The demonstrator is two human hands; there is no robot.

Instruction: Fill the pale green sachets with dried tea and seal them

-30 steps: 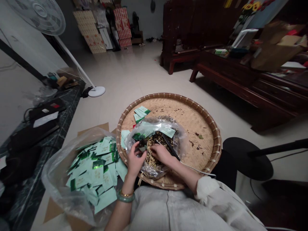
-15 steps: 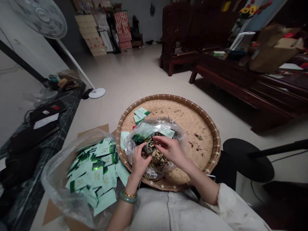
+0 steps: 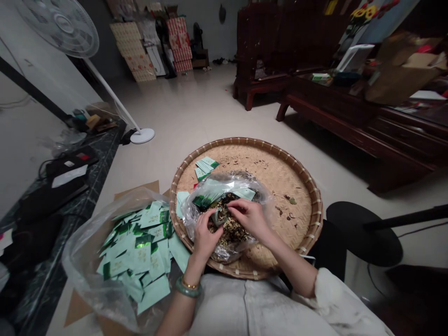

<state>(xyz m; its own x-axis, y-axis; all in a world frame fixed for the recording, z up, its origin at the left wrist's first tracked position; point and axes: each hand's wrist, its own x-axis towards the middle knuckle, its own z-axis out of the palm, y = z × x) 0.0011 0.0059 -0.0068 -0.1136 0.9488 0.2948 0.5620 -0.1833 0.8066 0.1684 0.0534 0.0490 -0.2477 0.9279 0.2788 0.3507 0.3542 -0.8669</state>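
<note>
A: What do we enter for the left hand (image 3: 206, 237)?
B: Thumb and fingers curved, pinching a small greenish packet (image 3: 217, 217), much of which the fingers cover. On that wrist we count one green bangle (image 3: 188, 290) and one gold-coloured bangle (image 3: 191, 283)

A: And the right hand (image 3: 250, 219)?
B: Thumb and fingertips drawn close together, at or just beside the packet's upper part; whether they pinch anything, we cannot tell

A: Where do we place the packet?
B: Above a heap of dark and pale dried mix (image 3: 233, 234), itself in a clear plastic bag (image 3: 227, 255) on a round woven tray (image 3: 287, 177)

A: What else do we list on the tray?
B: Item, pale-green sachets (image 3: 210, 189) at the far side of that bag, whether inside or on top we cannot tell. Item, one fanned stack of sachets (image 3: 207, 164) near the rim. Item, dark dried scraps (image 3: 289, 216), scattered

A: And about the tray?
B: On the left-hand side, we record a large open bag (image 3: 79, 261) holding a loose pile of pale-green packets (image 3: 143, 256); farther off, a white standing fan (image 3: 142, 136)
</note>
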